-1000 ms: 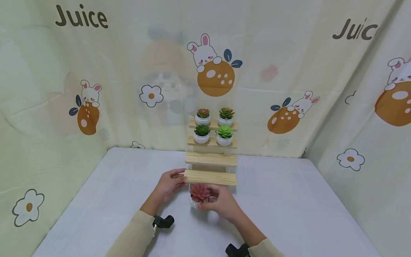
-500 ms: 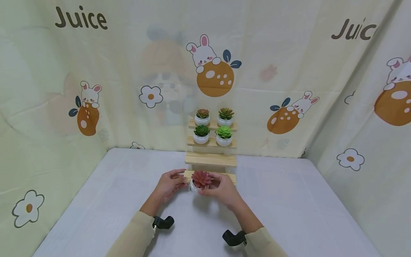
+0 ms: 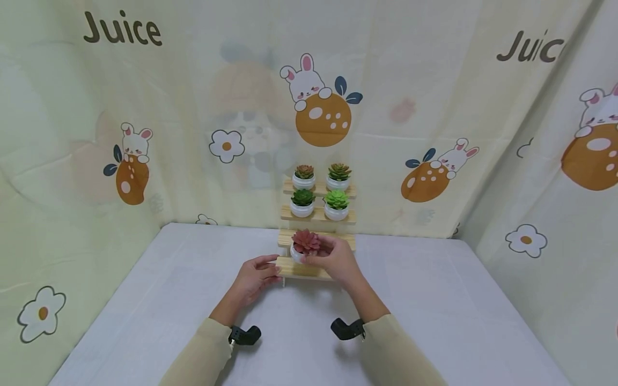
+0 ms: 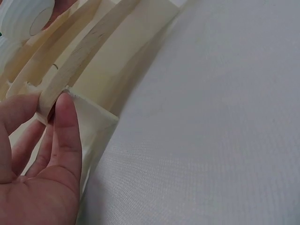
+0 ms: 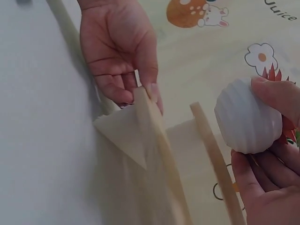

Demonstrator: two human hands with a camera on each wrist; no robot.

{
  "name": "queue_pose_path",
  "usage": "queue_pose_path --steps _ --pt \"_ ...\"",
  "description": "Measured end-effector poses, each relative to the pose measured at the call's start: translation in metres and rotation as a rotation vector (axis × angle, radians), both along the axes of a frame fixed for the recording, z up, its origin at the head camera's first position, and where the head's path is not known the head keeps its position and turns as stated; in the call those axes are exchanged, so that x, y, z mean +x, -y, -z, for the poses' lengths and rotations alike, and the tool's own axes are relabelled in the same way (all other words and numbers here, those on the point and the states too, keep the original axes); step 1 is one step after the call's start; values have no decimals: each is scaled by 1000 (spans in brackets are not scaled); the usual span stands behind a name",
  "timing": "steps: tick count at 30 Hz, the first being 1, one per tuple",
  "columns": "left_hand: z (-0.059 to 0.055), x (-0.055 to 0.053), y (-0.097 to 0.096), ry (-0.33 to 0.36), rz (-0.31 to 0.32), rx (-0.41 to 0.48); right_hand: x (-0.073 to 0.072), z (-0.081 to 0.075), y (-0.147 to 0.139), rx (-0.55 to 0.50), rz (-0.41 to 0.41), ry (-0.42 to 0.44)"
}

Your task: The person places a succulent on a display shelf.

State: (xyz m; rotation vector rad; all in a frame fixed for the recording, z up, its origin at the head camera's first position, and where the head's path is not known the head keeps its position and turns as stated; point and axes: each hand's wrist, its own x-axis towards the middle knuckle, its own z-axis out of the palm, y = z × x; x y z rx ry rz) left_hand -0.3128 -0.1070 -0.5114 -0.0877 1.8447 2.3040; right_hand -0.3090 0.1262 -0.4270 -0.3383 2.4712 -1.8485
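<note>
My right hand (image 3: 339, 261) grips a red potted succulent (image 3: 306, 242), fingers and thumb around its ribbed white pot (image 5: 247, 117). In the head view the plant is above the lowest boards of a tiered wooden plant stand (image 3: 301, 269). The right wrist view shows the pot tilted and apart from the boards. The left end of the stand's lowest board is pinched by my left hand (image 3: 252, 280), thumb on one side and fingers on the other, also plain in the left wrist view. Part of the third board is hidden behind the plant and right hand.
Two potted succulents, one brownish red (image 3: 304, 176) and one dark olive (image 3: 339, 176), stand on the top board. Below them sit a dark green one (image 3: 302, 202) and a bright green one (image 3: 336, 205). A printed curtain (image 3: 193, 177) hangs behind the white table (image 3: 193, 257).
My right hand has lifted the red succulent from in front of the stand's lowest board, up and forward over it. The left hand has stayed on the board's end.
</note>
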Motion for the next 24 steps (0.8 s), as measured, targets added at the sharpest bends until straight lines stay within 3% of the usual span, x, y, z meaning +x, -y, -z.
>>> queue_pose_path --steps 12,24 --pt "0 -1 2 -10 -3 15 -26 -7 13 43 42 -73" --pt "0 -1 -1 -4 5 -5 -32 -6 20 48 91 -83"
